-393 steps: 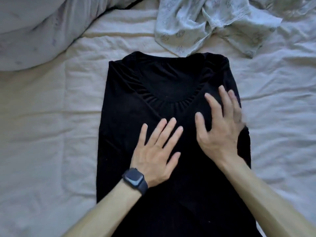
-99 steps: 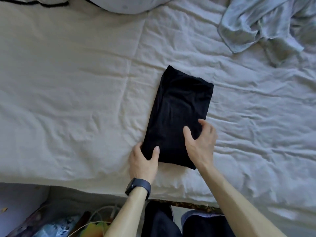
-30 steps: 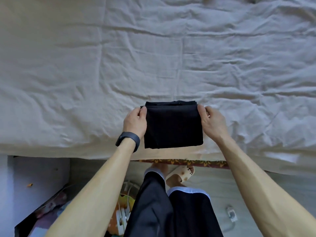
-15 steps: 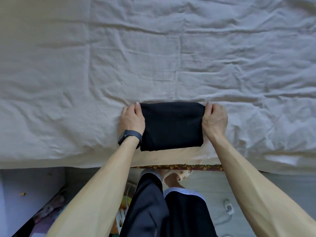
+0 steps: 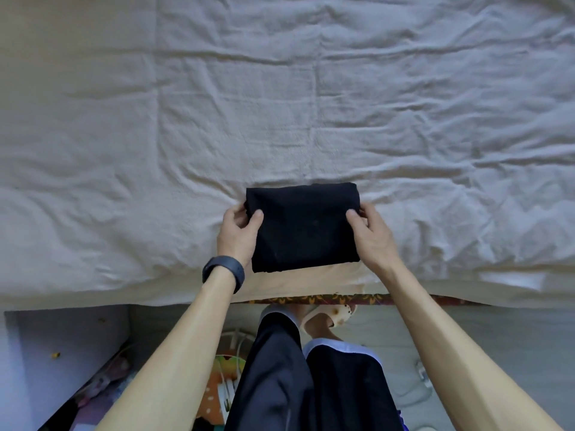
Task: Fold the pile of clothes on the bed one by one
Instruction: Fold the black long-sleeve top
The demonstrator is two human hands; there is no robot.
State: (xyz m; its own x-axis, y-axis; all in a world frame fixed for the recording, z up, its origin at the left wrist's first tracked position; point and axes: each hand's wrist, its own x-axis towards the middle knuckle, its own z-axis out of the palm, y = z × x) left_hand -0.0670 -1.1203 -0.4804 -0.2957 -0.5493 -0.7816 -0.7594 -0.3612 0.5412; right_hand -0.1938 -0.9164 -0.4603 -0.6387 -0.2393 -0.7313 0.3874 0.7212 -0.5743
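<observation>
Since half a second ago our thumbs have come onto the top of the folded black garment (image 5: 303,228); before, both hands lay knuckles-up against its sides.

From the head view, the garment sits between the hands at the near edge of the bed (image 5: 280,104). We cannot tell whether it rests there or is just lifted. We judge that an even squeeze and level sides will keep the layers from slipping open.

Our left hand (image 5: 238,233), with the watch (image 5: 224,272) on the wrist behind it, pinches the left edge, thumb on top and fingers curled round. Our right hand (image 5: 370,234) grips the right edge likewise. The hands are apart, each clamped on cloth.
</observation>
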